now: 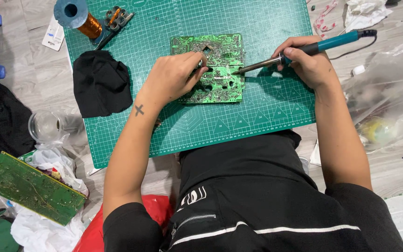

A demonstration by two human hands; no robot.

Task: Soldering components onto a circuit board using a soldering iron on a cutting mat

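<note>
Board (220, 70) flat on mat (267, 116), under left hand (176, 77), fingers (194, 60) pressed together on its top, pinning it. Iron (304, 49) clamped in right hand (306, 63), long axis running from right fingers leftward, slightly down, tip touching board just beside left fingertips. Left hand nearer the board.

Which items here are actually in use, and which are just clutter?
In use:
- circuit board, pressed by left hand
- soldering iron, held in right hand
- cutting mat under the board

Lying about:
- black cloth
- copper wire spool
- second circuit board
- glass jar
- plastic bag
</note>
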